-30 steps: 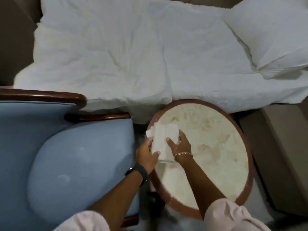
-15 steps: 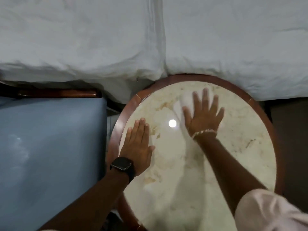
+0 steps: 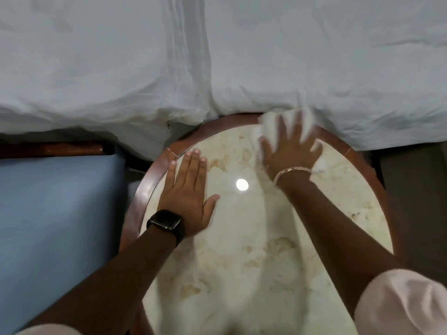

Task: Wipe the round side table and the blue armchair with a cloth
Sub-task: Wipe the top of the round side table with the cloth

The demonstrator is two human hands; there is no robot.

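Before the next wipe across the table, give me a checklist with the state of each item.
1. Cloth under right hand: ok, fingers spread flat over it.
2. Left hand bracing the table: ok, palm flat near the left rim.
3. Tabletop free of objects: ok, only a light reflection shows.
4. Bed sheet clear of the cloth: not ok, they meet at the far rim.
5. Armchair wiped: cannot tell.

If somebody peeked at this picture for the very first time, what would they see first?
Probably the right hand, spread flat on a white cloth at the far edge of the round side table, next to the white bedding. Then the bright spot of light shining on the marble top, and the left hand with its black watch pressed flat near the table's left rim, beside the blue armchair.
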